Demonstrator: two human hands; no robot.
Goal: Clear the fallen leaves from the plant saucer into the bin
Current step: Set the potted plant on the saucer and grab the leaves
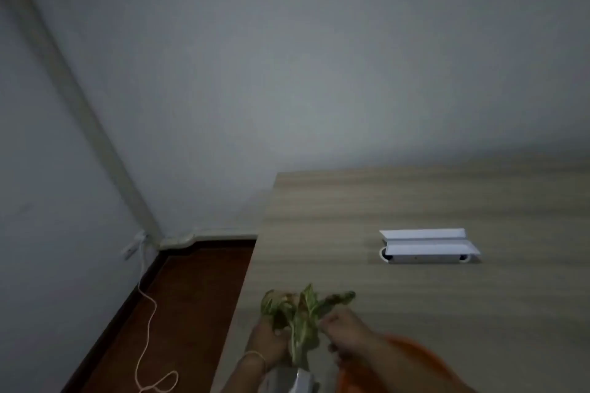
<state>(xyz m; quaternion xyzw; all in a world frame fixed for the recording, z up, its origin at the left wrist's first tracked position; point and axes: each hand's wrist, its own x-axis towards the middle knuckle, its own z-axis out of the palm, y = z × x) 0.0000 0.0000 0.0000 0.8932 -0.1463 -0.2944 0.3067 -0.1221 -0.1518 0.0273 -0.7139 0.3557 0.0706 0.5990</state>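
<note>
A bunch of green and yellowish leaves [303,316] is held above the wooden table's [415,207] front left part. My left hand [266,343] grips the bunch from the left, a thin bracelet on its wrist. My right hand [346,333] pinches the leaves from the right. An orange saucer [412,351] shows partly behind my right forearm at the bottom edge. A white object [300,381], perhaps a pot or bin, peeks in below the leaves; I cannot tell which.
A white flip-up socket box [427,246] is set into the table at the right. Left of the table lies dark red floor [178,313] with a white cable [147,322] running from a wall outlet. Grey walls stand behind.
</note>
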